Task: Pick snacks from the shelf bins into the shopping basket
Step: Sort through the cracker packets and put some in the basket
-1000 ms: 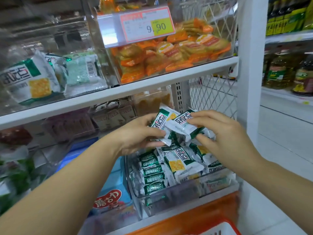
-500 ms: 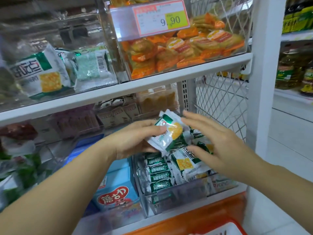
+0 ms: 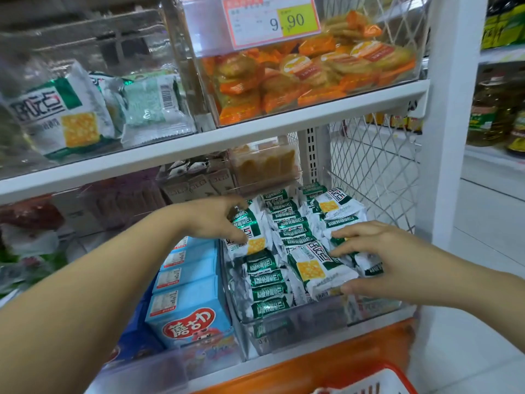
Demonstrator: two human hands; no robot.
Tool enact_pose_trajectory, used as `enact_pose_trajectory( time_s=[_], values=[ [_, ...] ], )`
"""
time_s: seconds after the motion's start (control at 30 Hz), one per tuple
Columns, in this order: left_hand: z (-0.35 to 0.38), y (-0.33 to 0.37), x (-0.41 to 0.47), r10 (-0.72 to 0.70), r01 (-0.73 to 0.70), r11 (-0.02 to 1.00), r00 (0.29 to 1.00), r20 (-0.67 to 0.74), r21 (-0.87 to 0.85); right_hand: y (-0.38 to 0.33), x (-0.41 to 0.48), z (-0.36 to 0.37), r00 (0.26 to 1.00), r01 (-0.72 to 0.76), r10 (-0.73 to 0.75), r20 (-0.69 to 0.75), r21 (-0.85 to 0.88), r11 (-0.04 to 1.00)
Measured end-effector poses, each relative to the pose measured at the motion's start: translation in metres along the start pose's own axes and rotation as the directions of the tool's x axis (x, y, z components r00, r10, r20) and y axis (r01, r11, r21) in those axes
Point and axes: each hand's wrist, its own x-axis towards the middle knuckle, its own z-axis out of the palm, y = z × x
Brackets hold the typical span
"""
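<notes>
Nearest, at the bottom edge, the red rim of the shopping basket (image 3: 400, 375) shows below the shelf, with only its corner in view. Just above it an orange strip (image 3: 312, 365) runs along the lowest shelf edge.

Both bare forearms reach up and forward into a clear bin (image 3: 298, 322) packed with small green-and-white cracker packets (image 3: 287, 223), most of them standing on edge in rows. The right hand (image 3: 377, 257) is at the bin's front right. Its fingers lie over the top of the front packet (image 3: 318, 268) and its thumb presses that packet's near edge, so the packet is pinched between them, lying face up on the pile. The left hand (image 3: 216, 220) is at the bin's left wall, farther back, with fingers curled over the top of the left packet (image 3: 250, 237) and the thumb on its face, gripping it. Neither packet is clear of the bin yet.

Beside the bin, to the left, blue boxes (image 3: 187, 317) stand in a row in the neighbouring compartment.

On the shelf above, one clear bin holds larger green-and-white packs (image 3: 56, 112) and the next holds orange-wrapped biscuits (image 3: 306, 72) behind a price tag (image 3: 272, 21) reading 9.90. A white wire mesh panel (image 3: 375, 172) closes the shelf's right side. Beyond it, on a far shelf, stand bottles (image 3: 488, 115), too blurred to read.
</notes>
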Motion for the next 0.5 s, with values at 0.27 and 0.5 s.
enact_pose_trajectory(
  time_s=[0.27, 0.5],
  values=[
    [0.028, 0.011, 0.022, -0.013, 0.008, 0.993, 0.999, 0.04, 0.115, 0.004, 0.001, 0.0, 1.0, 0.028, -0.028, -0.01, -0.009, 1.0],
    [0.028, 0.012, 0.024, -0.052, 0.054, 0.99, 0.999, -0.014, 0.131, 0.009, -0.004, 0.006, 0.992, 0.003, 0.005, -0.126, 0.068, 0.998]
  ],
)
